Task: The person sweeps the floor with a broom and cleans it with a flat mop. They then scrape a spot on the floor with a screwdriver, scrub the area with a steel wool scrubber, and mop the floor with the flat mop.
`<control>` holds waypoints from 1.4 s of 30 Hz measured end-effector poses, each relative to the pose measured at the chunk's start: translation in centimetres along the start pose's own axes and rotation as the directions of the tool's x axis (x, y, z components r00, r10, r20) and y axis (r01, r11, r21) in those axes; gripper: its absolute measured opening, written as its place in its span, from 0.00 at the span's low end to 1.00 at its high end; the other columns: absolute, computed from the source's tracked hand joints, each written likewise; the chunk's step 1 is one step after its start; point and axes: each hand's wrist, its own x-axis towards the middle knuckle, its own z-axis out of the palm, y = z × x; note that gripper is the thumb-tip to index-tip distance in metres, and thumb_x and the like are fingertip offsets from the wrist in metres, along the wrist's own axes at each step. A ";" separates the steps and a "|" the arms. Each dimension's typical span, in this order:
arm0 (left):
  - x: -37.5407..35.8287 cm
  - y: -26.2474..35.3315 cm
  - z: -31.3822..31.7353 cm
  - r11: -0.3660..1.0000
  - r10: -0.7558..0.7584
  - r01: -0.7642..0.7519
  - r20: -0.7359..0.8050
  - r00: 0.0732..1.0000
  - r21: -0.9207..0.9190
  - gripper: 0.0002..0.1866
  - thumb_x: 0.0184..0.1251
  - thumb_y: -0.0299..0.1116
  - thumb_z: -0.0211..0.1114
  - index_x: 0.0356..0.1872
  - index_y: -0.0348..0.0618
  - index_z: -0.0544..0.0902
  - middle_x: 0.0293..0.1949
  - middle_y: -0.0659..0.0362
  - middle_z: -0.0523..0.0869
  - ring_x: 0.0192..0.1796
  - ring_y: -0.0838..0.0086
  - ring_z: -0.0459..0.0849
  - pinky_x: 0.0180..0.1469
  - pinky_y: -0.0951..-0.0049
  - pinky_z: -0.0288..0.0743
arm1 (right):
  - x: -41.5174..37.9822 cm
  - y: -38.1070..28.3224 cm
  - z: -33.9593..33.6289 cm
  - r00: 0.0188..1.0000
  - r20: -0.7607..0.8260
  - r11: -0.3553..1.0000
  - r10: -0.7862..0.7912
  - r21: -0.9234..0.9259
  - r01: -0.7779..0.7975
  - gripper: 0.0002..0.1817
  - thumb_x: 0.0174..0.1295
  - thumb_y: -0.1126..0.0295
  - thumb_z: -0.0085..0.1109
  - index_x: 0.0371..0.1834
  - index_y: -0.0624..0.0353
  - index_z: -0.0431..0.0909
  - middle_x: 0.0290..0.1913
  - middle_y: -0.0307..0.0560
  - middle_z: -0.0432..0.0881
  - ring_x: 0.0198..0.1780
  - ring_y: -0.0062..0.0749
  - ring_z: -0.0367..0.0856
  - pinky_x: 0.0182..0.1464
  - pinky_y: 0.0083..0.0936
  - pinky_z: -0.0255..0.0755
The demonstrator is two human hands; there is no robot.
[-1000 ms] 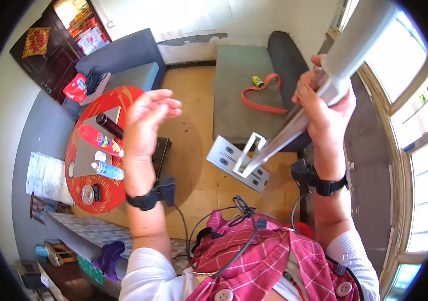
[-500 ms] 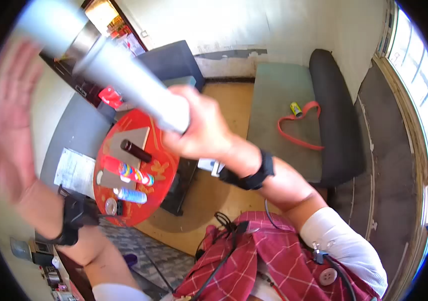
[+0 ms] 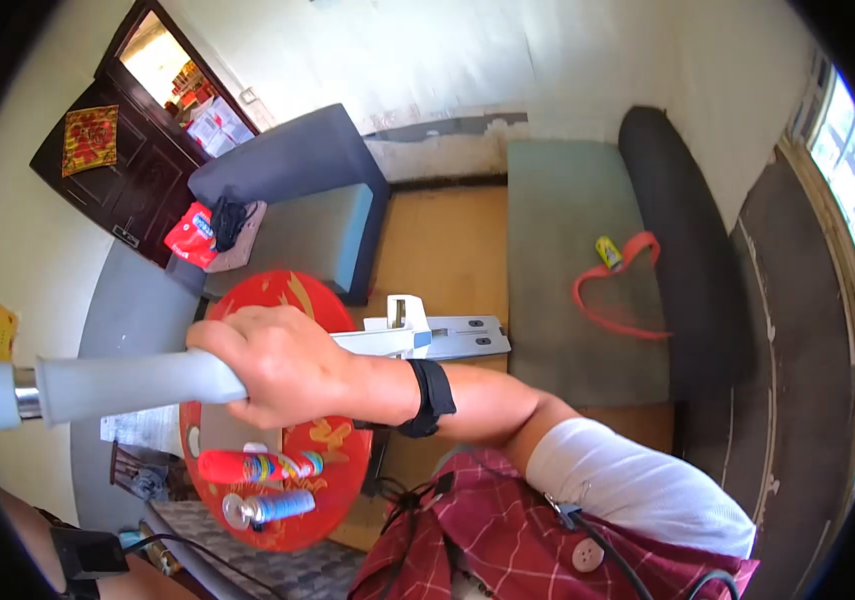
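My right hand (image 3: 282, 365) is closed around a pale grey padded bar (image 3: 137, 388), held sideways above a red oval table (image 3: 347, 480). A metal collar (image 3: 27, 392) joins it to another pale section at the left edge. My left hand is out of view; only the left forearm with a black wristband (image 3: 87, 553) shows at the lower left. Beyond my right wrist is a white and silver metal frame (image 3: 462, 338), partly hidden by my arm. On the table lie a red can (image 3: 257, 466) and a blue-labelled bottle (image 3: 282, 506).
A grey-green couch (image 3: 567, 310) on the right bears a pink strap (image 3: 592, 315) and a yellow can (image 3: 607, 252). At the back left, a grey seat (image 3: 307, 240) holds a red bag (image 3: 190, 235). A dark door (image 3: 137, 190) stands beside the doorway.
The padded bar has swung down from a steep slant to nearly level, with my right hand lower and further left. My left hand has dropped out of view. More of the metal frame shows.
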 end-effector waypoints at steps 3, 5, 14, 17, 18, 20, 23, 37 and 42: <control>-0.8 -4.2 -4.0 0.991 0.124 -0.110 -0.230 0.965 0.071 0.06 0.65 0.28 0.56 0.29 0.39 0.71 0.26 0.60 0.61 0.32 0.72 0.63 0.38 0.69 0.63 | 1.9 5.4 2.2 1.000 0.017 0.999 -0.005 -0.048 0.006 0.26 0.34 0.73 0.64 0.42 0.59 0.69 0.26 0.49 0.76 0.31 0.48 0.77 0.31 0.40 0.71; -1.8 -7.4 -7.8 0.993 0.109 -0.093 -0.297 0.949 0.069 0.06 0.63 0.29 0.57 0.31 0.39 0.70 0.28 0.59 0.62 0.37 0.70 0.64 0.45 0.65 0.59 | 2.6 9.3 3.0 0.999 0.010 0.991 -0.049 -0.126 0.050 0.24 0.36 0.72 0.64 0.41 0.58 0.70 0.26 0.48 0.76 0.30 0.47 0.78 0.31 0.39 0.72; -6.2 -26.0 -13.8 0.995 -0.007 -0.046 -0.534 0.846 -0.085 0.18 0.56 0.32 0.62 0.43 0.37 0.65 0.38 0.55 0.66 0.54 0.62 0.68 0.73 0.54 0.45 | -2.1 30.6 3.9 0.982 0.189 0.982 -0.013 -0.181 0.048 0.20 0.40 0.70 0.65 0.38 0.55 0.71 0.28 0.47 0.77 0.32 0.45 0.78 0.32 0.38 0.72; -3.9 -32.6 -13.1 0.981 -0.074 -0.049 -0.595 0.800 -0.187 0.17 0.57 0.30 0.62 0.44 0.38 0.66 0.38 0.56 0.67 0.51 0.62 0.69 0.72 0.54 0.44 | -5.0 38.0 3.0 0.974 0.218 0.975 0.061 -0.222 -0.011 0.19 0.40 0.71 0.65 0.39 0.55 0.71 0.29 0.46 0.76 0.33 0.44 0.78 0.34 0.36 0.73; -2.1 -35.0 -12.1 0.986 -0.071 -0.039 -0.612 0.788 -0.165 0.16 0.57 0.30 0.62 0.42 0.40 0.66 0.38 0.56 0.68 0.49 0.63 0.70 0.71 0.54 0.47 | -5.9 40.5 2.4 0.969 0.229 0.969 0.089 -0.245 -0.031 0.18 0.40 0.72 0.64 0.38 0.54 0.72 0.29 0.46 0.76 0.34 0.44 0.78 0.35 0.36 0.73; -0.4 -40.6 -12.8 0.981 -0.137 0.026 -0.597 0.790 -0.190 0.14 0.56 0.31 0.64 0.36 0.43 0.67 0.35 0.58 0.69 0.46 0.65 0.71 0.69 0.54 0.51 | -8.0 45.7 1.6 0.965 0.230 0.966 0.126 -0.249 -0.066 0.18 0.40 0.73 0.64 0.37 0.54 0.72 0.29 0.46 0.75 0.34 0.43 0.77 0.35 0.35 0.73; 4.0 -49.6 -12.5 0.980 -0.199 0.167 -0.665 0.720 -0.112 0.17 0.55 0.36 0.68 0.28 0.44 0.66 0.26 0.59 0.71 0.39 0.66 0.75 0.60 0.54 0.64 | -10.5 54.8 -0.9 0.944 0.227 0.933 0.241 -0.322 -0.161 0.17 0.40 0.74 0.63 0.36 0.54 0.72 0.29 0.46 0.76 0.36 0.43 0.77 0.37 0.36 0.73; 20.3 -68.1 -13.4 0.982 -0.186 0.102 -0.729 0.659 -0.159 0.39 0.54 0.39 0.68 0.64 0.36 0.60 0.34 0.53 0.75 0.44 0.66 0.77 0.63 0.47 0.62 | -16.2 76.6 -6.6 0.751 0.079 0.682 0.656 -0.489 -0.544 0.15 0.38 0.75 0.66 0.31 0.54 0.73 0.33 0.45 0.78 0.38 0.43 0.77 0.44 0.36 0.71; 21.5 -64.9 -16.4 0.982 0.116 0.087 -0.903 0.413 0.166 0.28 0.55 0.37 0.67 0.54 0.35 0.70 0.26 0.60 0.72 0.34 0.75 0.75 0.51 0.66 0.72 | -11.9 75.0 -6.2 0.807 0.079 0.744 0.585 -0.447 -0.496 0.16 0.37 0.74 0.67 0.31 0.54 0.73 0.31 0.44 0.78 0.37 0.43 0.77 0.42 0.36 0.71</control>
